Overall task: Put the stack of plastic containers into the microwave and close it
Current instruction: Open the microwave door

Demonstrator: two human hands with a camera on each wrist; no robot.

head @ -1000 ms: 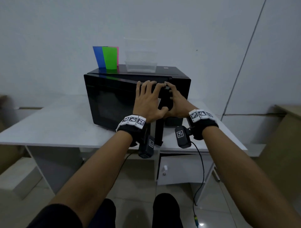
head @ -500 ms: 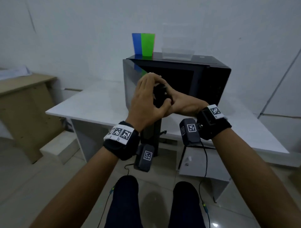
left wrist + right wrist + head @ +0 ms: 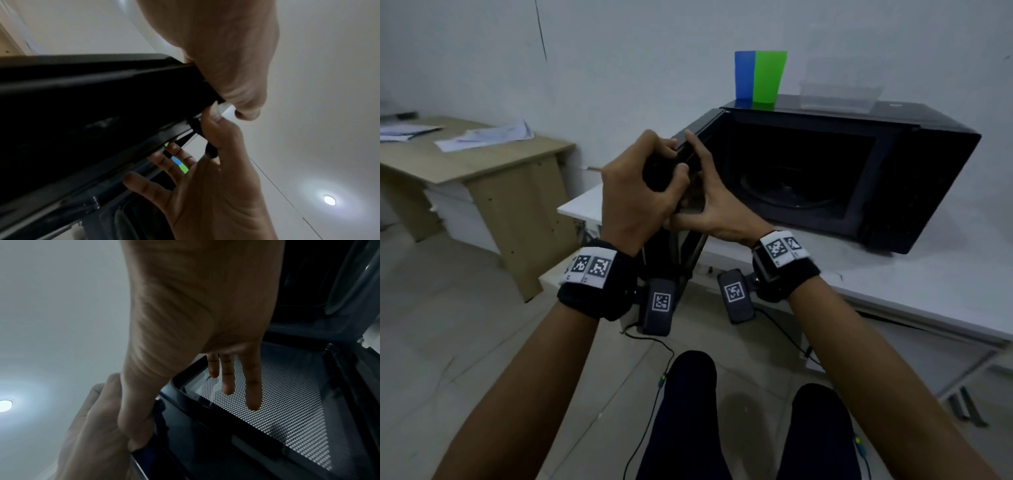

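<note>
The stack of clear plastic containers (image 3: pixel 840 96) stands on top of the black microwave (image 3: pixel 928 164). The microwave door (image 3: pixel 685 154) is swung out towards me, and the dark cavity with its glass turntable (image 3: pixel 787 185) is exposed. My left hand (image 3: pixel 664 164) curls over the door's free edge from the outer side, as the left wrist view (image 3: pixel 236 89) confirms. My right hand (image 3: pixel 698 192) holds the same edge: its thumb hooks the rim and its straight fingers (image 3: pixel 228 378) lie on the meshed inner window (image 3: pixel 277 410).
A blue and a green sheet (image 3: pixel 760 77) stand on the microwave's back left corner, beside the containers. The microwave sits on a white table (image 3: pixel 893 274). A wooden desk (image 3: pixel 482 161) with loose papers stands to the left. Cables hang by my legs.
The door has swung from almost closed to wide open with both hands on its edge. The view has turned left, so the microwave now lies to the right.
</note>
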